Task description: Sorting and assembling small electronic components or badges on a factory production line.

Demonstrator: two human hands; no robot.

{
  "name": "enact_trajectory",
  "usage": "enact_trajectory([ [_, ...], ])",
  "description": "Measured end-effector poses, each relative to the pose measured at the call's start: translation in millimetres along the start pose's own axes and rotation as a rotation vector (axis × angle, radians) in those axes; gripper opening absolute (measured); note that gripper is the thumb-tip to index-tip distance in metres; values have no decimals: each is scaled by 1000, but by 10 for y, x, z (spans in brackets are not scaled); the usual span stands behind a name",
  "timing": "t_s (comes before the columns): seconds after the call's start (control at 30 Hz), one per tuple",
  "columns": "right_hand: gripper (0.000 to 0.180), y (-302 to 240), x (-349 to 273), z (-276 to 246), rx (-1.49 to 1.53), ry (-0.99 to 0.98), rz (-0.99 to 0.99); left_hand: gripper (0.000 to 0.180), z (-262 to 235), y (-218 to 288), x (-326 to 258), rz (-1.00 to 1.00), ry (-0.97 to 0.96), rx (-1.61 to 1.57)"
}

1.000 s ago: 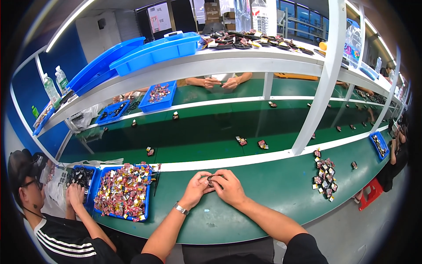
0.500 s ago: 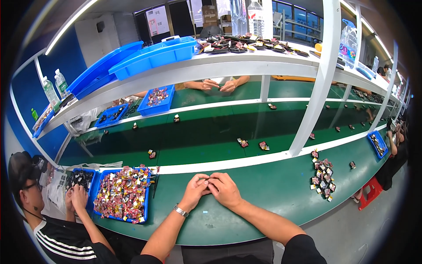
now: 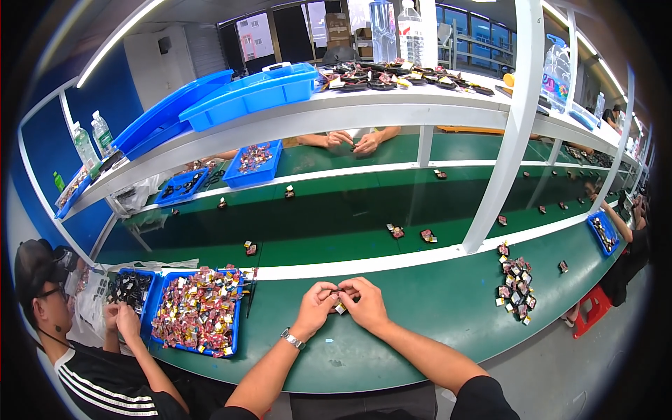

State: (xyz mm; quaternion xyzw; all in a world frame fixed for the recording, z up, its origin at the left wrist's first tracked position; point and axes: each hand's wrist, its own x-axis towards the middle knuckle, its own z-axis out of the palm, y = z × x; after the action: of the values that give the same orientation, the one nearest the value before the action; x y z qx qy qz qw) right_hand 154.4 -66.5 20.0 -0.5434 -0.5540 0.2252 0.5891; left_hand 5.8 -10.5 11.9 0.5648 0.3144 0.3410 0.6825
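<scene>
Both of my hands meet above the green worktable at the middle. Between the fingertips is a small black part with a white-and-yellow label; its exact kind is hard to make out. My left hand, with a metal watch at the wrist, pinches it from one side. On the other side, the fingers of my right hand are closed around it. Left of my hands stands a blue tray heaped with small red, yellow and white components. A pile of small black-and-red assemblies lies to the right.
A co-worker sits at the left by a tray of black pieces. Small assemblies lie along the green strip beyond the white rail. A white post and a loaded shelf stand ahead.
My fingers have shifted around the held part, and its white-and-yellow label now shows below them. The whole view has moved slightly.
</scene>
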Motion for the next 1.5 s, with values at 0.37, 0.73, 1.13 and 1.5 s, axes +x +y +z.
enact_trajectory([
  [0.37,16,136,211,-108,54,-120,124,37,-9,-95,42,188,-1,-135],
  [0.73,43,793,1243,-442,-696,408,-154,36,-83,-22,43,89,-7,-69],
  [1.13,56,802,990,-892,-519,220,86,31,-152,16,39,36,-39,-114],
  [1.5,62,-299,213,-486,-177,-588,-72,36,-180,97,49,-129,-290,-164],
])
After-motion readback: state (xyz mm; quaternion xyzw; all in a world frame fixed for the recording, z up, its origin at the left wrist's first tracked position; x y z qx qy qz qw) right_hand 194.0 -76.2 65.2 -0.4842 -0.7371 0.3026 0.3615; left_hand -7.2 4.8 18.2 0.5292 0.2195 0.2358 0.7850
